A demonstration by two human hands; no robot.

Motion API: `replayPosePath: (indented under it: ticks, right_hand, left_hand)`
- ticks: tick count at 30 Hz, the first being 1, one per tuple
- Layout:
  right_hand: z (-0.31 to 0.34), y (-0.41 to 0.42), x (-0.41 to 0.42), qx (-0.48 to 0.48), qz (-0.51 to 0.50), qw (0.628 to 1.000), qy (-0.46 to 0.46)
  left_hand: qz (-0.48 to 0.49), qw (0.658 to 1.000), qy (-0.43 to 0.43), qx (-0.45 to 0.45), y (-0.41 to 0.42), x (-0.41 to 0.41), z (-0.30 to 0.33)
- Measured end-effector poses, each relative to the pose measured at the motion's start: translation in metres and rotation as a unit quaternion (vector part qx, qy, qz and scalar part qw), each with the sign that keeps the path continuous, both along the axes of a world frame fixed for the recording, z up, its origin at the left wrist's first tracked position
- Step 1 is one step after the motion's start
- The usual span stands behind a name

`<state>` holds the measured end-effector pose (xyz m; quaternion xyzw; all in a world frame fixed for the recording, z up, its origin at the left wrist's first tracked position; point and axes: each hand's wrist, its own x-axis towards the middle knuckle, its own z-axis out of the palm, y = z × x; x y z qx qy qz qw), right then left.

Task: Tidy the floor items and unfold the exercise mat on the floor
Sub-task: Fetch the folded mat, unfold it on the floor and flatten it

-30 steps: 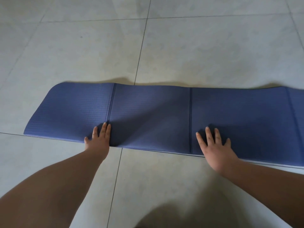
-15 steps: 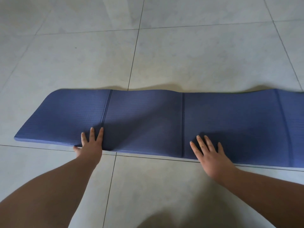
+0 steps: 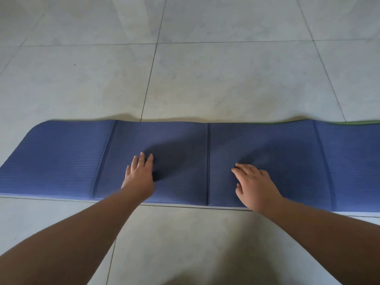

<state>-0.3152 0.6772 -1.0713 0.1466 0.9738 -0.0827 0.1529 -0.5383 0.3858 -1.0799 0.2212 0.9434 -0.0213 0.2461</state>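
Closest to the camera, two bare arms are reaching forward over the pale tiled floor [image 3: 205, 83]. A dark shadow is lying on the tiles between them.

A little farther out, both hands are resting on the blue exercise mat [image 3: 267, 145]. The left hand [image 3: 139, 175] is lying flat with its fingers straight and close together, holding nothing. The right hand [image 3: 255, 184] is lying palm down too, with fingers loose and a bit bent, holding nothing. A fold line [image 3: 208, 161] is running between the two hands, and each hand is sitting about the same way from it.

The mat is lying right in front of the person, stretching long from left to right, across the way the arms are pointing. Its rounded left end is showing, but its right end is running out of the picture. It looks almost fully opened, though the far edge is looking a little wavy, and a bit of green is peeking out there on the right. Smoothing probably means sliding the hands sideways, away from each other.
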Motion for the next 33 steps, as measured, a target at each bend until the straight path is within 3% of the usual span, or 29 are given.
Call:
replayPosePath:
  ticks: [3,7,13,19,26,29,33]
  right_hand:
    - [0.003,0.040,-0.016,0.005,-0.068,0.997,0.030]
    - [0.007,0.100,-0.036,-0.001,-0.126,0.992,0.009]
    - [0.011,0.184,-0.068,0.022,-0.152,0.987,-0.038]
    - [0.009,0.217,-0.072,0.029,-0.144,0.976,-0.157]
    - [0.008,0.218,-0.077,0.098,-0.118,0.979,-0.132]
    - [0.011,0.219,-0.071,0.154,-0.099,0.980,-0.081]
    - [0.015,0.216,-0.060,0.177,-0.078,0.981,-0.013]
  left_hand:
    - [-0.106,0.993,-0.002,0.051,0.043,-0.010,0.003]
    - [-0.150,0.986,-0.034,0.065,0.103,-0.035,0.013]
    - [-0.119,0.990,-0.066,0.028,0.170,-0.070,0.013]
    - [-0.135,0.989,-0.062,-0.013,0.203,-0.093,0.007]
    - [-0.151,0.985,-0.007,-0.080,0.207,-0.082,0.004]
    - [-0.169,0.979,0.032,-0.111,0.209,-0.075,0.010]
    - [-0.166,0.981,0.050,-0.087,0.200,-0.069,0.010]
